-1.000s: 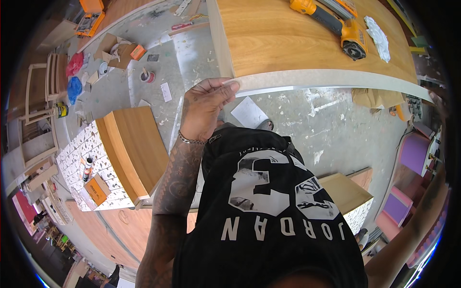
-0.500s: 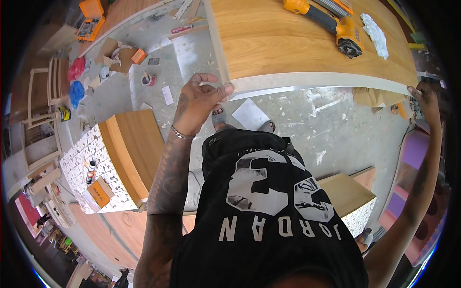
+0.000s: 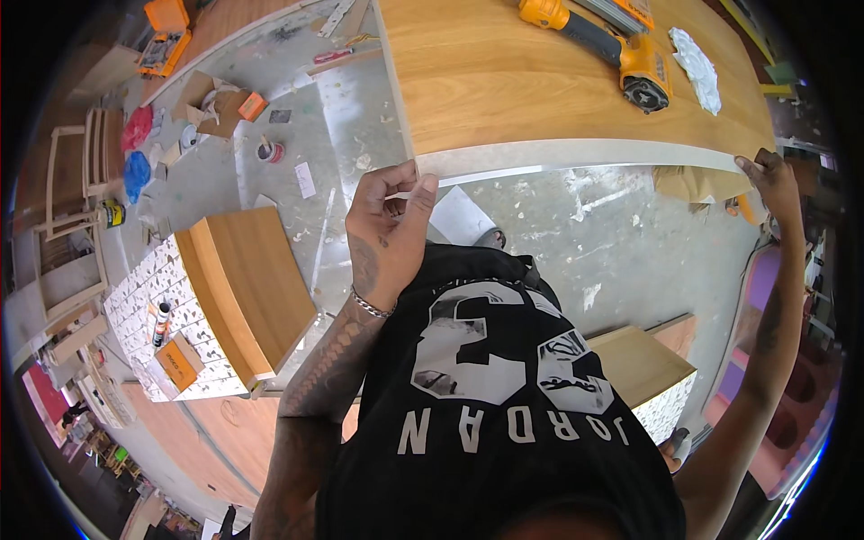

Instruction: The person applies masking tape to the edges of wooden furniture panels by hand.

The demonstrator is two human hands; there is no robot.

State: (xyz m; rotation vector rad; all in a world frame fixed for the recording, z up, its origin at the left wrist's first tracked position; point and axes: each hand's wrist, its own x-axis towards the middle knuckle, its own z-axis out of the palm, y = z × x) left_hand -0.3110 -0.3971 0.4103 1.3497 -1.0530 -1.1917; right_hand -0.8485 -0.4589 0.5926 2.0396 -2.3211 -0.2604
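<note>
A wood-grain panel (image 3: 540, 99) lies in front of me, with a long pale edge strip (image 3: 576, 155) running along its near edge. At the left corner, my left hand (image 3: 387, 229) pinches the end of the strip, thumb upright against the corner and fingers curled. My right hand (image 3: 774, 184) grips the strip's far right end, its arm stretched out. On top of the panel rest an orange and black nail gun (image 3: 621, 54) and a crumpled white tissue (image 3: 696, 72).
To the left stands a wood-and-patterned-board cabinet piece (image 3: 256, 279) carrying a tube (image 3: 162, 324) and an orange box (image 3: 180, 363). An open can (image 3: 270, 151), a cardboard box (image 3: 216, 106) and a white sheet (image 3: 461, 212) lie on the floor. Another cabinet piece (image 3: 643, 364) sits at lower right.
My left hand has turned more upright at the corner, its thumb now raised and its forearm closer to my body. The right hand stays at the strip's right end. The view has shifted slightly.
</note>
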